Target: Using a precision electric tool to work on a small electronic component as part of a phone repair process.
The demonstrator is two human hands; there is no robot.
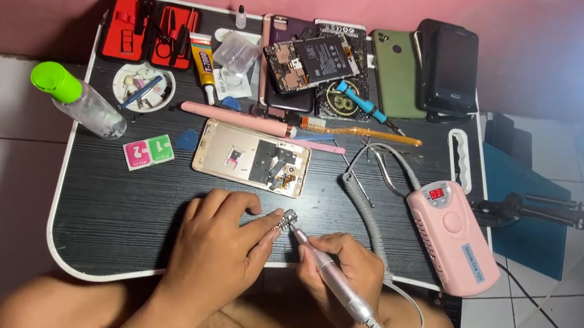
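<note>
My left hand (219, 242) rests on the black table (112, 214) and pinches a small metal part (288, 220) between thumb and forefinger. My right hand (347, 268) grips a slim silver and pink rotary tool (332, 278) like a pen, its tip touching the small part. A coiled grey cord (363, 206) runs from the tool to a pink control box (454, 235) at the right. Just beyond my hands lies an opened gold phone frame (251, 158), back side up.
At the back lie several phones (398, 71), a loose circuit board (312, 62), a red tool case (149, 30), a glue tube (204, 60), a small dish (143, 86), tweezers and a pink stick. A green-capped clear bottle (79, 101) overhangs the left edge. Cables trail on the tiled floor at right.
</note>
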